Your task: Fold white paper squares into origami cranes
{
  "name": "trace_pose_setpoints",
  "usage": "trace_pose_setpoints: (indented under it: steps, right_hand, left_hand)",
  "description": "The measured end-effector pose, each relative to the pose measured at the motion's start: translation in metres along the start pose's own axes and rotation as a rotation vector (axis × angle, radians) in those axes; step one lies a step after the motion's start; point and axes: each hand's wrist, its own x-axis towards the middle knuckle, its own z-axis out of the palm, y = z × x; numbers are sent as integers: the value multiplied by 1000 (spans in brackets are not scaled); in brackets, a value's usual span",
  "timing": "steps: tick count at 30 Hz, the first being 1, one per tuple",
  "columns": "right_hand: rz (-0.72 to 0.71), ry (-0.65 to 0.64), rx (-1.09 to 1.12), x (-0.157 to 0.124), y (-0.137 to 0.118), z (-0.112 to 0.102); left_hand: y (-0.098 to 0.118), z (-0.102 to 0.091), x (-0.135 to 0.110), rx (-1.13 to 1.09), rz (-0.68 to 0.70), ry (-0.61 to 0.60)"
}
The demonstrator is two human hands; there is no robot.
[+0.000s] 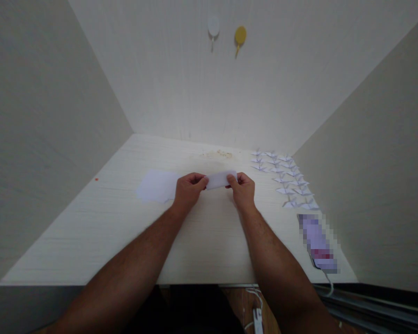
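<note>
A folded strip of white paper [220,179] is held just above the pale wooden table [209,241], near its middle. My left hand [189,188] pinches the strip's left end, fingers curled closed. My right hand [243,188] pinches its right end in the same way. Both forearms reach in from the near edge. A stack of flat white paper sheets [156,185] lies on the table just left of my left hand.
Several small folded paper cranes [285,178] lie in rows at the table's right. A phone [317,242] with a cable lies near the front right corner. Walls enclose the table on three sides; two hooks [226,33] hang on the back wall.
</note>
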Motion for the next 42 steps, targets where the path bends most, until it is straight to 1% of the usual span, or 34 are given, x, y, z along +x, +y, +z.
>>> trace_pose_setpoints:
  steps: [3,5,7,9,12,14,17,23,26,29,32,34,38,42]
  right_hand:
    - [9,-3,23,0,-1,2]
    - [18,-2,120,0,-3,4]
    - [47,-6,248,-2,-4,7]
    - [105,-57,313,-5,-6,11]
    - [201,-200,244,-11,-7,17]
    - [228,-253,161,-15,-7,21]
    - [209,-244,114,-17,-6,22]
    - [208,-244,13,-17,-9,20]
    - [228,-250,22,-18,-13,21]
    - [261,-288,23,-19,-14,22]
    - [266,-338,-62,-19,-13,22]
    - [265,-349,-108,-19,-12,22]
    - [257,-334,-113,-18,-9,22]
    - [234,-276,-27,-18,-9,23]
  left_hand:
    - [-5,0,3,-11,-6,4]
    - [-10,1,5,-58,-28,13]
    - [-15,4,6,-170,-66,27]
    - [-19,8,6,-316,-110,23]
    - [-22,15,3,-428,-148,-17]
    - [-23,18,0,-428,-146,-43]
    - [-23,21,-4,-416,-132,-58]
    - [-22,21,-6,-417,-133,-5]
    - [-20,21,-5,-430,-144,13]
    - [-20,21,-3,-460,-152,21]
    - [-22,20,-2,-454,-156,16]
    - [-23,20,-2,-435,-150,18]
    - [-25,20,-2,-416,-131,24]
    - [-24,18,-2,-367,-101,30]
